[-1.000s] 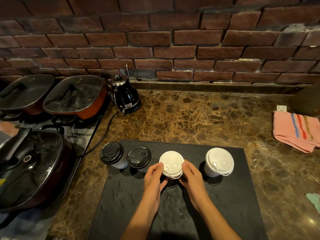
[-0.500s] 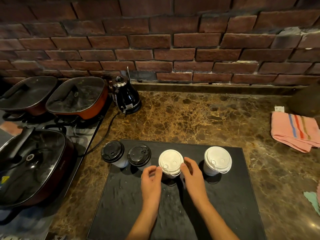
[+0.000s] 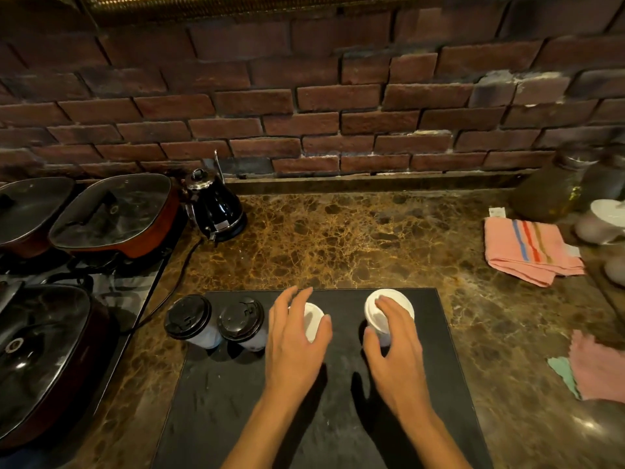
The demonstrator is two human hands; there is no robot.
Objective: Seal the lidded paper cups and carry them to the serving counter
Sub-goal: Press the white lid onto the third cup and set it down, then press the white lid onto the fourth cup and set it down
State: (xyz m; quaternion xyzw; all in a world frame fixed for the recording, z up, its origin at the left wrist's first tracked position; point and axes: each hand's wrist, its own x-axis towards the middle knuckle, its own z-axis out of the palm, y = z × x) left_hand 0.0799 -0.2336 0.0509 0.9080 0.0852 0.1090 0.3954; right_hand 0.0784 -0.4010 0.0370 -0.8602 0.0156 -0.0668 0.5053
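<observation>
Item: four lidded cups, upright in a row on the mat point(image 3: 236, 401), worktop point(image 3: 355, 238)
Left hand point(image 3: 294, 346): fingers spread and relaxed over the left white cup point(image 3: 313, 321), which lies directly beneath the fingertips; contact unclear
Right hand point(image 3: 395, 353): fingers curl round the right white cup point(image 3: 389, 308), thumb on its near wall
Black cups point(image 3: 187, 316) point(image 3: 240, 319): just left of the left fingers, untouched
Change: half a second ago both hands flanked one white cup; now each takes its own
</observation>
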